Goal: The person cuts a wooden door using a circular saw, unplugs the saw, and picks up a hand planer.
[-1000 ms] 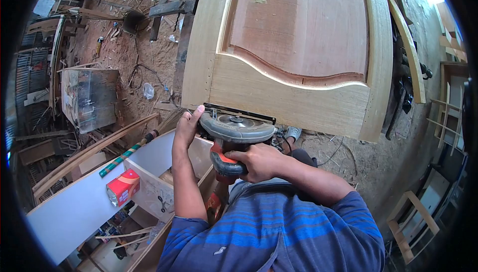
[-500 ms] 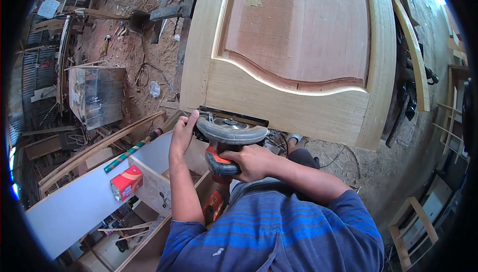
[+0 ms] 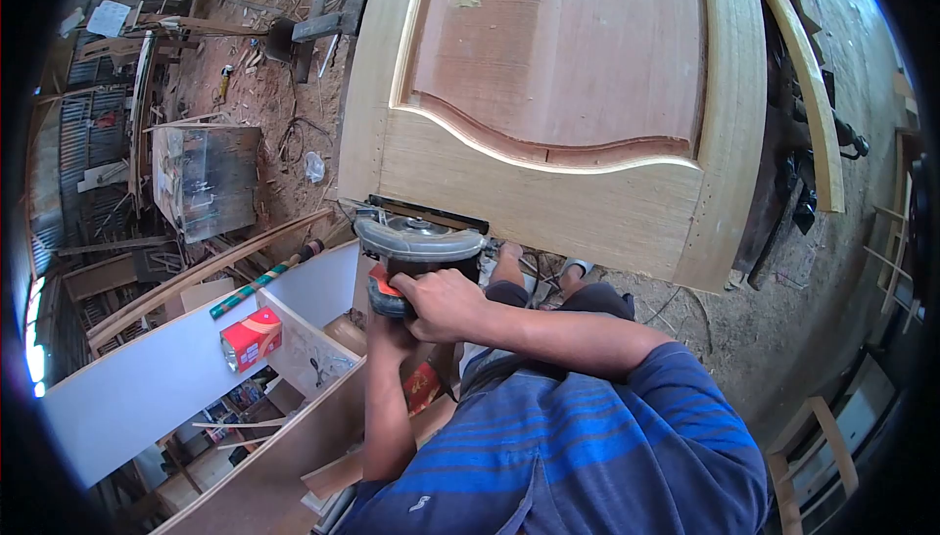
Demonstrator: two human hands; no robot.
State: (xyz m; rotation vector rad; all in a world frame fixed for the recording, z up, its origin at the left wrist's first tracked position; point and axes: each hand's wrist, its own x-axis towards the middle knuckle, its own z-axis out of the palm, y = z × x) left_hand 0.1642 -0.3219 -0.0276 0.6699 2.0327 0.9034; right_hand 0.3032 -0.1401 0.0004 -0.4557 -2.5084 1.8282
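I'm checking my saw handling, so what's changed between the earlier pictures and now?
Your left hand came away from the left side of the circular saw and moved back below its handle, partly hidden. The saw shifted slightly left along the bottom edge of the door. Your right hand still grips the handle.

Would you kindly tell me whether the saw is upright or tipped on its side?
The saw is tipped on its side: its blade faces upward and its base plate shows edge-on.

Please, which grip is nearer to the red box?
Left. The left grip, partly hidden beneath the saw handle, is right of the red box; the right grip, on that handle, is farther right.
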